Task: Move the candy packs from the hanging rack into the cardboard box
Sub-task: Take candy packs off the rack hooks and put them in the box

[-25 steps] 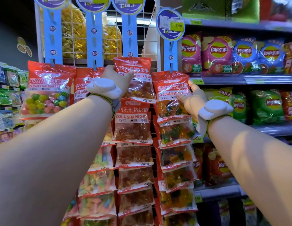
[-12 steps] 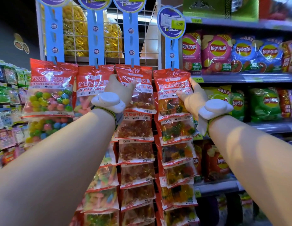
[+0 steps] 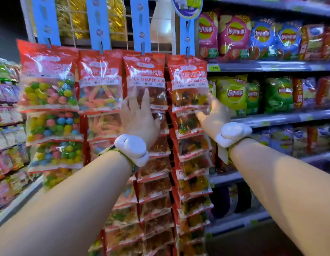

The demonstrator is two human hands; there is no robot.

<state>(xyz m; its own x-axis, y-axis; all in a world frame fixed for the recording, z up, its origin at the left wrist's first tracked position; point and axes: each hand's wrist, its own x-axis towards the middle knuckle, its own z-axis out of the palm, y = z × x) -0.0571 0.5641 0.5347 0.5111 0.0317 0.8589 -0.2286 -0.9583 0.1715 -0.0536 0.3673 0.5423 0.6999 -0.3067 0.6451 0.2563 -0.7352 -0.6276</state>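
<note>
At twelve o'clock on the hanging rack [image 3: 141, 24], my left hand [image 3: 138, 115] spreads over the cola pack [image 3: 145, 78]; my right hand [image 3: 213, 115], seemingly spread, cradles the gummy pack [image 3: 188, 80]. Light, crinkly, slippery: pinch the red header.

Red-topped candy packs [image 3: 145, 80] on hanging rack [image 3: 141, 24]

Dim aisle, soft picture, glare on plastic.
I see motion blur smearing the candy packs [image 3: 145, 80] and their print; white glints streak the wrappers, the upper left corner falls dark, and the shelf edges [image 3: 271, 66] bow toward the frame's rim.
</note>
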